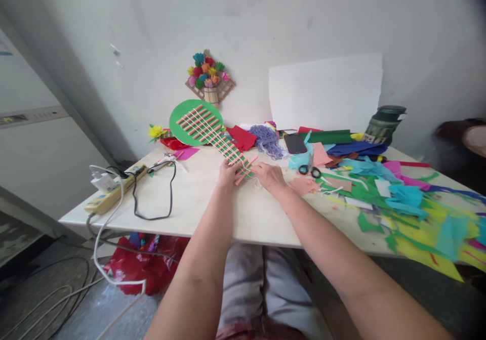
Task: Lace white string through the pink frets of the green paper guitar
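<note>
A ladder of pink sticks (216, 134), joined by white strings, slants across the table towards me. Its far end lies over a green disc (175, 120), and it narrows at my end. My left hand (228, 174) is closed on the left side of the near end. From the right, my right hand (269, 175) pinches at the same end, where loose pink sticks (243, 177) cross and white string hangs. Whether its fingertips grip a stick or the string, I cannot make out. Scissors (310, 171) with black handles lie to the right of that hand.
Paper scraps (408, 201) cover the table's right side, near a dark bottle (384, 125). A phone (294, 143) and purple yarn (269, 140) lie behind my hands. At left stands a power strip (110, 194) with cables. A flower basket ornament (210, 95) leans on the wall.
</note>
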Available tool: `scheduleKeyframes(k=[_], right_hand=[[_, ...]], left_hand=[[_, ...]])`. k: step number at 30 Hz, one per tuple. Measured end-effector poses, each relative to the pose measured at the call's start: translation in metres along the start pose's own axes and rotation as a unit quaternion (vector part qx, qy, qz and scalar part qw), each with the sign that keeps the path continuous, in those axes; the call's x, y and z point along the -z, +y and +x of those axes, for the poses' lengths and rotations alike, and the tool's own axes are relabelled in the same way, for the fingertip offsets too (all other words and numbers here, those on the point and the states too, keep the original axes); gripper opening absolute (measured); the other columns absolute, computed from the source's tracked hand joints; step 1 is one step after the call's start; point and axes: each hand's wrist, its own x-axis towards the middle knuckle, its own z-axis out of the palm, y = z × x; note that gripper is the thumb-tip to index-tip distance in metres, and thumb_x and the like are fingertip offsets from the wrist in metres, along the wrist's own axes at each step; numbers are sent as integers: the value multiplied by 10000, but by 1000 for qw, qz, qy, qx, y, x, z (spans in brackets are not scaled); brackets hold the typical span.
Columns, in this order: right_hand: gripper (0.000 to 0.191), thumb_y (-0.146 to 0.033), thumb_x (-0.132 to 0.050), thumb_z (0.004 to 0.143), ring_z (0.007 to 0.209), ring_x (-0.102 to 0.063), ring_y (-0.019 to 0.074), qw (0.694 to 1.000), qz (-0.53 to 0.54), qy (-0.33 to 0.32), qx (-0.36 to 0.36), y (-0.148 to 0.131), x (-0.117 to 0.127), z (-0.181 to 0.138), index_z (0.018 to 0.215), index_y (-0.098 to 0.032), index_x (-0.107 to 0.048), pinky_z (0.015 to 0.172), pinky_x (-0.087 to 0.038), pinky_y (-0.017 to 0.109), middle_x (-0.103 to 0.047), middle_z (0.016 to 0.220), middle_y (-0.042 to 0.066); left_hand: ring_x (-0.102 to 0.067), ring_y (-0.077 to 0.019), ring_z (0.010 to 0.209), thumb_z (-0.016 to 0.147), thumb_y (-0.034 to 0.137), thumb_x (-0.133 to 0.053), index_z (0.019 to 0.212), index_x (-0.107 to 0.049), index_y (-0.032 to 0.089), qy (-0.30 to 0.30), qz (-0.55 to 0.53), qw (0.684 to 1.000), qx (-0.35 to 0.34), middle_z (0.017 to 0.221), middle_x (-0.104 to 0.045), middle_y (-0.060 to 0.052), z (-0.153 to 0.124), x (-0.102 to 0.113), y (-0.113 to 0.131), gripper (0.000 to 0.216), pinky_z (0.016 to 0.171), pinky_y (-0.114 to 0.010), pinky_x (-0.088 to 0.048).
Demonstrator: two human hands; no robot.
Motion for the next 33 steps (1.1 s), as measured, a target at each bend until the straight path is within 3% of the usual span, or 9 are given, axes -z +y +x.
scheduleKeyframes(k=[7,15,23,29,33], right_hand=[[329,-370,-330,889,817,-558,145,997,46,5,-65,-1,1,2,990,-267,-625,585,-342,238,-582,1096,18],[303,-309,-351,882,906,-532,157,981,134,104,-95,13,-9,5,937,-213,-632,660,-380,244,-588,1055,44],[296,-343,-390,854,829,-554,150,957,211,130,-149,18,-18,8,915,-233,-658,675,-380,239,-632,949,22],[329,-393,-415,808,704,-547,162,891,328,151,-274,27,-20,10,860,-186,-664,643,-390,253,-642,756,36],[359,-413,-408,785,687,-533,156,841,385,222,-308,36,-26,13,831,-155,-654,645,-402,255,-630,760,47]], left_hand=[[-636,-243,880,584,139,-723,998,-554,172,-16,2,1000,15,958,-660,-77,1,1,-1,449,798,-449,-512],[-642,-236,852,605,168,-719,1037,-570,180,-18,6,999,28,951,-657,-80,2,3,-3,458,802,-468,-506],[-640,-251,860,594,143,-718,1008,-562,175,-10,2,1000,20,942,-656,-76,3,3,-2,443,782,-475,-513],[-619,-277,934,598,131,-713,1001,-564,185,9,7,1000,28,1012,-639,-89,2,2,-2,432,776,-485,-515],[-611,-281,957,600,131,-711,993,-571,179,-1,3,1000,18,1033,-633,-95,4,3,-4,420,789,-484,-511]])
